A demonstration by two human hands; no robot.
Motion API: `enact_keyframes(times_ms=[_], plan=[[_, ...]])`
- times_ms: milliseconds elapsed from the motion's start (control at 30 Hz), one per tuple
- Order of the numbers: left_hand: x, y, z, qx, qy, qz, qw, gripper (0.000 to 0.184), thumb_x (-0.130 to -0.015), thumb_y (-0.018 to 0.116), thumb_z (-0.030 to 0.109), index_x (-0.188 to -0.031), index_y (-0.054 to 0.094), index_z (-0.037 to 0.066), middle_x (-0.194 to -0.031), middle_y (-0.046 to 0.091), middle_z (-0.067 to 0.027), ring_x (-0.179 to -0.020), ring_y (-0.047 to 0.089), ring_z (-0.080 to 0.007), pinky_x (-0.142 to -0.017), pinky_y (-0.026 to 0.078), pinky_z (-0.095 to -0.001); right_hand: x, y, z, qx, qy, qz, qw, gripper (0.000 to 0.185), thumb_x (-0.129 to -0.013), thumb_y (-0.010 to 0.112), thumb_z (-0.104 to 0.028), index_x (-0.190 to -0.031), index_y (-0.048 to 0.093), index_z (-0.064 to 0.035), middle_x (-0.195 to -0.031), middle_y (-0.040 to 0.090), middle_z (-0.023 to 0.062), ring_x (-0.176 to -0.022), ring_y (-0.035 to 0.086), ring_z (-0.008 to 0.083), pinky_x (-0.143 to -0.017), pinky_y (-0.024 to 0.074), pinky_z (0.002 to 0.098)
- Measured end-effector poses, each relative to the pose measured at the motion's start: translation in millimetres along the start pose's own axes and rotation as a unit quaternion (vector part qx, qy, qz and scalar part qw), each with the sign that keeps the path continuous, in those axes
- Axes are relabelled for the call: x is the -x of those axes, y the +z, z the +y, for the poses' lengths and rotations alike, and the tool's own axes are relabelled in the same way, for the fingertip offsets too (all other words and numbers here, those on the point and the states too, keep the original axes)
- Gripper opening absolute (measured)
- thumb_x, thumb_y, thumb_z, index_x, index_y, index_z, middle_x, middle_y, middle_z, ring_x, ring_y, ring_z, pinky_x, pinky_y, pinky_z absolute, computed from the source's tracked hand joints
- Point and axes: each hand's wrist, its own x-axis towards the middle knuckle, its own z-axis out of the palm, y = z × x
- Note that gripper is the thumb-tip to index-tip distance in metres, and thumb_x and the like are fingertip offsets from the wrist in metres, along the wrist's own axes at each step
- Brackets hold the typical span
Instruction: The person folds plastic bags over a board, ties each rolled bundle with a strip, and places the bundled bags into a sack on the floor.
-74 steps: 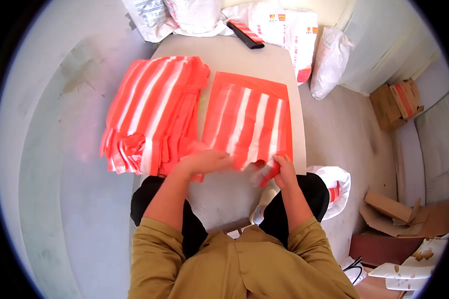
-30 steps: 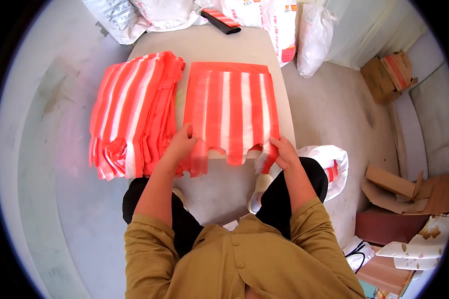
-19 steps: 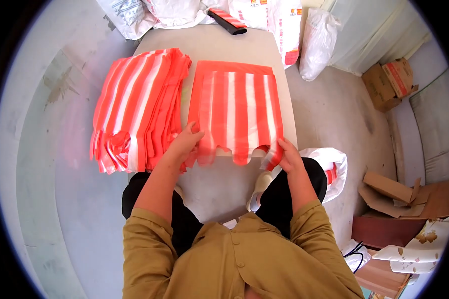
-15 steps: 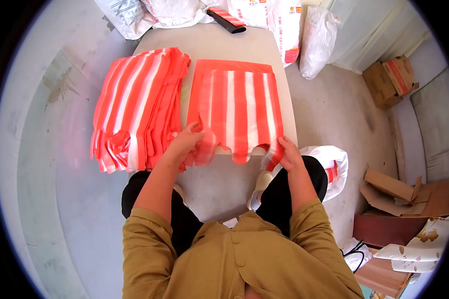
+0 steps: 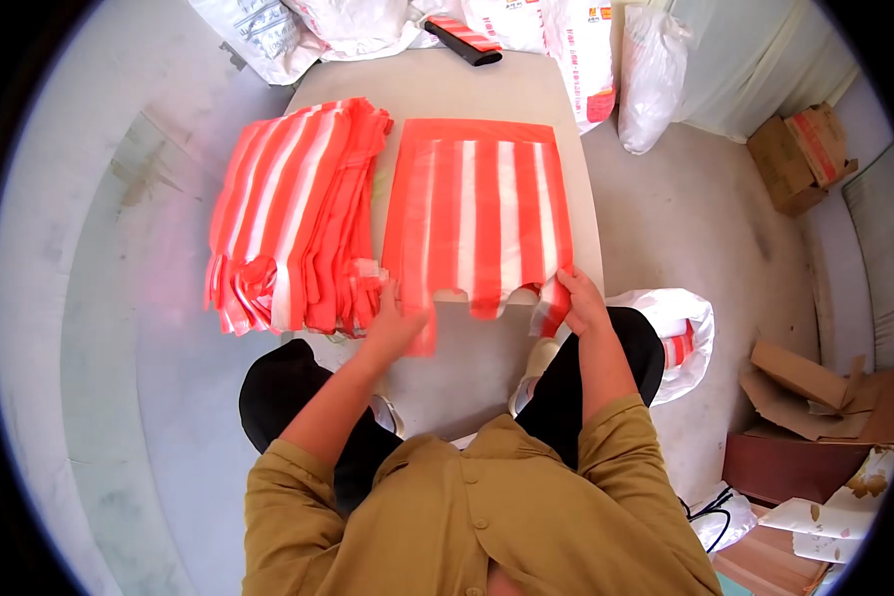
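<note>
A red-and-white striped plastic bag point(image 5: 487, 209) lies flat on the table, its cut-out handle end hanging over the near edge. My right hand point(image 5: 583, 301) pinches the bag's right handle strip between thumb and fingers. At the left handle, my left hand point(image 5: 395, 326) is closed on the strip, though its fingertips are partly hidden; the strip's end hangs down past the thumb. Close to my left hand, on its outer side, stands a thick, uneven pile of matching striped bags point(image 5: 288, 214), with loose handle ends bunched at the front.
The pale table point(image 5: 427, 84) holds a black-and-striped roll or bundle point(image 5: 465, 42) at its far edge. White printed sacks point(image 5: 353, 22) stand behind it. On the floor at right are an open white sack point(image 5: 700, 333) with striped material inside and cardboard boxes point(image 5: 805, 382).
My left hand has shifted down and slightly right along the left handle, which now hangs straighter. My right hand stays at the right handle. The whole view has shifted slightly.
</note>
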Motion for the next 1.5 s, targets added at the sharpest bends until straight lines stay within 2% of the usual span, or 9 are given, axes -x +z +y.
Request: enact_keyframes(times_ms=[67, 267, 400, 633, 967, 1100, 1133, 1267, 1500], plan=[[13.7, 11.5, -21.4, 0.052, 0.009, 0.015, 0.999, 0.097, -0.082, 0.075, 0.03, -0.154, 0.02, -0.004, -0.15, 0.04, -0.0274, -0.135, 0.046, -0.0354, -0.111, 0.038, -0.0418, 1.3, 0.1, 0.0, 0.002, -0.002, -0.003, 1.0, 0.036, -0.104, 0.051, -0.017, -0.137, 0.05, -0.0005, -0.126, 0.062, 0.0114, -0.111, 0.063, 0.021, -0.095, 0.0527, 0.0368], [4.0, 29.9, -53.8, 0.015, -0.025, 0.111, 0.993, 0.076, -0.088, 0.073, 0.028, -0.147, 0.037, -0.005, -0.149, 0.044, -0.0207, -0.132, 0.048, -0.0311, -0.108, 0.041, -0.0388, 16.3, -17.5, 12.0, 0.158, -0.063, 0.02, 0.985, 0.05, -0.101, 0.058, -0.018, -0.145, 0.042, -0.0008, -0.124, 0.062, 0.01, -0.109, 0.061, 0.0181, -0.094, 0.0507, 0.0354], [-11.3, 39.7, -43.0, 0.292, -0.019, 0.101, 0.951, 0.057, -0.096, 0.066, 0.023, -0.143, 0.044, -0.001, -0.135, 0.056, -0.0111, -0.116, 0.057, -0.0195, -0.098, 0.046, -0.0328, 46.8, -24.9, -0.1, 0.264, -0.035, 0.034, 0.963, 0.07, -0.096, 0.065, -0.019, -0.155, 0.029, -0.0056, -0.118, 0.065, 0.0103, -0.104, 0.062, 0.0173, -0.091, 0.0508, 0.0354], [-26.7, 47.3, -67.7, 0.373, -0.046, 0.095, 0.922, 0.035, -0.095, 0.068, 0.022, -0.122, 0.061, 0.0, -0.109, 0.066, -0.0033, -0.093, 0.062, -0.0119, -0.084, 0.05, -0.0273, 72.3, -38.9, 6.3, 0.279, -0.041, 0.01, 0.959, 0.092, -0.085, 0.073, -0.011, -0.158, 0.019, -0.0079, -0.103, 0.07, 0.0141, -0.09, 0.065, 0.0174, -0.081, 0.0518, 0.0311], [28.2, 9.0, -11.3, 0.135, -0.015, 0.079, 0.988, 0.041, -0.089, 0.066, 0.013, -0.127, 0.056, -0.001, -0.105, 0.069, -0.0098, -0.087, 0.065, -0.0122, -0.076, 0.052, -0.0277, 69.8, -15.2, 4.4, 0.346, -0.075, 0.019, 0.935, 0.06, -0.087, 0.059, -0.003, -0.145, 0.041, -0.007, -0.119, 0.063, 0.0138, -0.103, 0.061, 0.0193, -0.091, 0.0495, 0.0315], [14.4, -10.2, 6.0, -0.067, 0.088, 0.082, 0.99, 0.049, -0.087, 0.064, 0.013, -0.133, 0.052, 0.004, -0.098, 0.071, -0.0166, -0.09, 0.069, -0.0229, -0.079, 0.052, -0.0355, 66.2, -4.6, -19.3, 0.574, -0.265, 0.043, 0.774, 0.038, -0.087, 0.059, -0.006, -0.125, 0.06, -0.0049, -0.129, 0.057, 0.0158, -0.114, 0.058, 0.0284, -0.092, 0.0497, 0.0333], [6.5, -12.0, 8.4, -0.137, 0.134, 0.092, 0.977, 0.049, -0.086, 0.063, 0.014, -0.133, 0.053, 0.005, -0.098, 0.07, -0.0175, -0.091, 0.069, -0.0257, -0.08, 0.052, -0.0373, 62.7, 4.1, -25.2, 0.539, -0.306, 0.046, 0.784, 0.032, -0.086, 0.059, -0.009, -0.118, 0.062, -0.0053, -0.127, 0.056, 0.018, -0.113, 0.058, 0.0358, -0.096, 0.048, 0.0392], [-14.4, -13.2, 71.7, -0.244, 0.131, -0.018, 0.961, 0.049, -0.088, 0.061, 0.021, -0.135, 0.053, 0.01, -0.096, 0.069, -0.0195, -0.092, 0.067, -0.0342, -0.081, 0.052, -0.0424, 46.1, 33.8, -60.8, 0.551, -0.24, -0.046, 0.798, 0.033, -0.086, 0.058, -0.008, -0.118, 0.063, -0.0047, -0.122, 0.061, 0.0131, -0.108, 0.061, 0.0293, -0.093, 0.0494, 0.0372], [-79.8, 27.0, 99.4, -0.197, 0.081, -0.197, 0.957, 0.049, -0.096, 0.058, 0.027, -0.139, 0.05, 0.006, -0.089, 0.068, -0.0133, -0.084, 0.066, -0.0253, -0.077, 0.052, -0.0383, -11.3, 58.9, -67.3, 0.51, -0.054, -0.148, 0.845, 0.027, -0.089, 0.057, -0.005, -0.115, 0.065, -0.0022, -0.107, 0.068, 0.0055, -0.097, 0.064, 0.0192, -0.084, 0.0519, 0.0319]])
